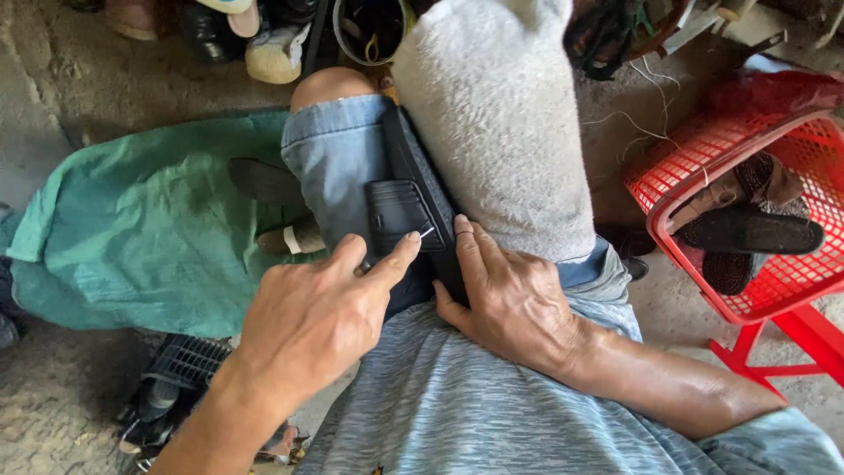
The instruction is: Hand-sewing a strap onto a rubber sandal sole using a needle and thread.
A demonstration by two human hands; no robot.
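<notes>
A black sandal stands on edge between my knees, wedged between my denim-covered left leg and a grey towel draped over my right knee. My left hand grips the sandal's strap with thumb and index finger. A thin metal needle sticks out at the index fingertip. My right hand lies against the sandal's sole edge, fingers pressed along it next to the towel.
A red plastic basket with dark sandals inside sits on a red stool at the right. A green cloth is spread on the concrete floor at the left. Shoes lie along the top edge, and a black crate at lower left.
</notes>
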